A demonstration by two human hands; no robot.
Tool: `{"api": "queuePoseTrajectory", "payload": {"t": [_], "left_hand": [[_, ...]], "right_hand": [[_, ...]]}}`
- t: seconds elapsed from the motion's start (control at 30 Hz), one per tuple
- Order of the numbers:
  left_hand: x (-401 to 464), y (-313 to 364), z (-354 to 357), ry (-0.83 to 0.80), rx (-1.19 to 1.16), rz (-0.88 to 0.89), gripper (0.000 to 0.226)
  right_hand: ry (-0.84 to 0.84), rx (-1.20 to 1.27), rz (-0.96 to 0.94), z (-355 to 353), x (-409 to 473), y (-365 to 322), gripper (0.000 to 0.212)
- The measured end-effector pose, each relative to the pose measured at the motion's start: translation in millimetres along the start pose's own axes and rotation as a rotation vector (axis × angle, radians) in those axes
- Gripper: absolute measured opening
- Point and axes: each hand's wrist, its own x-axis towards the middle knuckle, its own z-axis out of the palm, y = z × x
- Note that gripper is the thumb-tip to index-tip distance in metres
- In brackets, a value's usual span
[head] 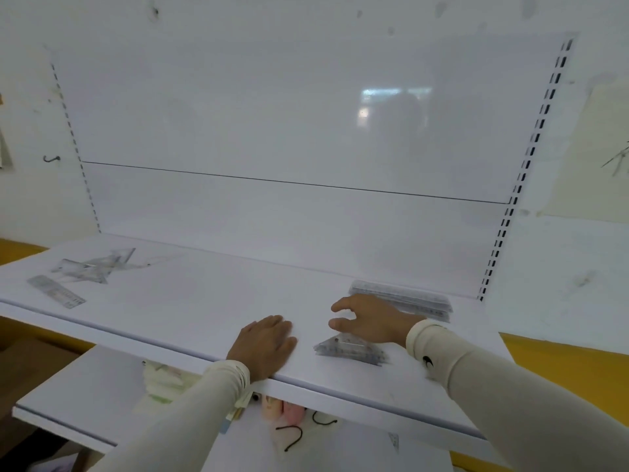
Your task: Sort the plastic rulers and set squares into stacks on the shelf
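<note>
We see the left hand [263, 347] flat on the shelf [190, 301], grip wide. Right hand [369, 321] hovers over the set squares [350, 350], grip wide, holding nothing; rulers [405, 298] just beyond.

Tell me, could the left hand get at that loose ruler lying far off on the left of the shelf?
Probably yes. The left hand rests flat and holds nothing, and bare shelf lies between it and the ruler.

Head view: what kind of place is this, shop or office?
Probably a shop's stationery aisle being stocked. A white shelf sits between slotted uprights like retail racking, a stack of rulers and a stack of set squares lie on it, and loose hooks lie on the shelf below.
</note>
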Motion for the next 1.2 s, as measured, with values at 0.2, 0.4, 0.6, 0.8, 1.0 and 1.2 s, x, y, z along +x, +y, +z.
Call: {"api": "queuePoseTrajectory", "payload": {"t": [0.2,0.4,0.6,0.8,1.0,1.2], "left_hand": [[-29.9,-0.1,-26.5,-0.046,0.024,-0.159,0.035],[-100.8,-51.0,-47.9,0.058,0.089,-0.317,0.036],[-150.3,-125.6,-76.8,0.084,0.113,-0.511,0.043],[-189.2,-222.6,-97.5,0.056,0.106,-0.620,0.046],[-218.1,-310.9,-118.8,0.011,0.095,-0.685,0.042],[-222.1,-397.4,-128.6,-0.006,0.104,-0.770,0.032]], "right_hand": [[0.009,-0.018,-0.129,6.6,44.2,-36.5,0.051],[-0.068,0.031,-0.330,43.0,92.5,-123.6,0.051],[-0.135,-0.026,-0.521,73.4,128.4,-229.7,0.053],[-0.135,-0.030,-0.595,99.5,179.3,-331.4,0.056],[-0.160,-0.009,-0.649,126.7,229.7,-422.1,0.057],[-0.186,-0.018,-0.716,149.6,283.8,-490.7,0.057]]}}
